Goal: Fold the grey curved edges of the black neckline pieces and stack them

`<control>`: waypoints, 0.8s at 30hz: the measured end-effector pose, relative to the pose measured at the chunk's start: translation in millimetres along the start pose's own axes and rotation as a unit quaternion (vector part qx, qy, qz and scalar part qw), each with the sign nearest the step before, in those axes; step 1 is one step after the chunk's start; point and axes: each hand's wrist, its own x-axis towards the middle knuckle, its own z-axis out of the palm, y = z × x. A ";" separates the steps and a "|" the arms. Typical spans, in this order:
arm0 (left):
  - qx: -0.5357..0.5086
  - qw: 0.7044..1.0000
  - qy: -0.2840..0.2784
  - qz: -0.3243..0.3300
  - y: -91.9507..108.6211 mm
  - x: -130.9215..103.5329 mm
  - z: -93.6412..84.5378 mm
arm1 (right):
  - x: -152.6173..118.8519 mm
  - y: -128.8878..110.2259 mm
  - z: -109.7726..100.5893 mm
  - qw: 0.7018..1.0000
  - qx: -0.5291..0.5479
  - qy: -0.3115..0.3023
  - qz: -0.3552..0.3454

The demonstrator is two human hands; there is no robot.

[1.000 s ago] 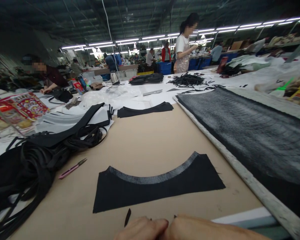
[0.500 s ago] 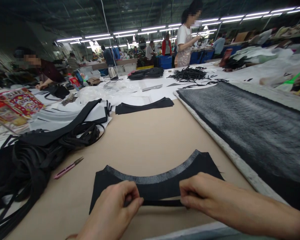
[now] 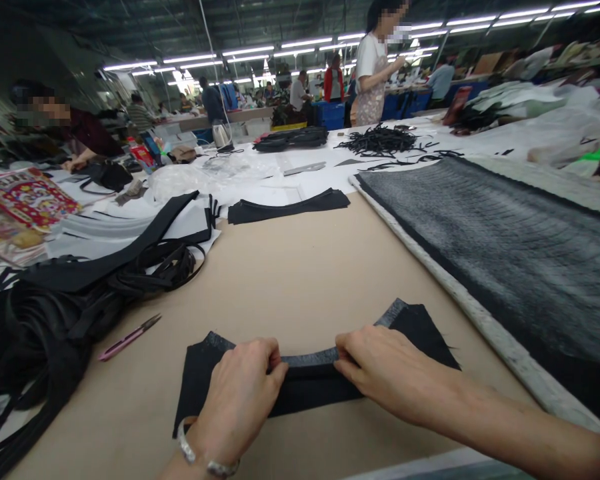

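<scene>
A curved black fabric panel (image 3: 320, 393) lies on the tan work surface, a grey speckled band (image 3: 307, 360) running along its inward-curving far edge. Between my two hands a narrow black strip (image 3: 310, 371) is stretched across the panel, just at the near side of the grey band. My left hand (image 3: 247, 383), with a silver bracelet at the wrist, pinches the strip's left part over the panel. My right hand (image 3: 380, 367) pinches it farther right. The fingertips of both hands are partly hidden behind the knuckles.
Pink-handled thread snips (image 3: 129, 339) lie left of the panel, beside a heap of black strips (image 3: 45, 333). More curved black pieces (image 3: 287, 207) are stacked ahead. At right lies a large grey-speckled black sheet (image 3: 505, 233) on a pale board. A co-worker (image 3: 373, 73) stands across the table.
Both hands have moved forward, away from me, carrying the strip from beyond the panel's near edge up to the grey band. My right hand has also shifted slightly left.
</scene>
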 end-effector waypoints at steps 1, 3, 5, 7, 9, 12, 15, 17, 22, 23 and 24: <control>0.003 1.000 -0.003 0.002 -0.1 0.2 0.9 | 0.3 -0.8 0.1 1.000 -0.006 -0.001 0.001; 0.004 1.000 -0.011 0.006 0.0 0.2 1.7 | 0.3 -1.7 0.5 1.000 -0.017 0.002 -0.001; -0.003 1.000 -0.016 0.004 0.4 0.1 1.6 | -0.2 -1.6 1.6 1.000 -0.027 0.012 -0.007; -0.012 1.000 -0.021 0.005 0.8 -0.3 1.3 | -1.1 -0.9 3.2 0.999 -0.039 0.025 -0.012; -0.018 1.000 -0.023 0.007 1.0 -1.0 1.3 | -2.3 -0.5 4.5 0.998 -0.051 0.030 -0.012; -0.023 0.999 -0.025 0.012 1.6 -2.5 1.9 | -4.0 -1.4 4.3 0.998 -0.060 0.019 -0.002; -0.025 0.999 -0.021 0.012 3.0 -2.9 3.5 | -4.3 -3.6 1.8 0.998 -0.064 0.017 0.002; -0.019 1.000 -0.016 0.010 4.5 -1.9 4.9 | -3.6 -5.2 -0.2 0.998 -0.067 0.018 -0.002; -0.002 1.000 -0.014 0.005 8.8 3.4 7.9 | -0.3 -7.6 -3.0 0.998 -0.068 0.003 0.017; 0.000 1.000 -0.016 0.004 9.5 4.3 8.1 | 0.4 -7.6 -2.8 0.998 -0.065 0.000 0.019; 0.001 1.000 -0.017 0.004 10.2 5.0 8.3 | 1.0 -7.6 -2.5 0.998 -0.061 -0.001 0.020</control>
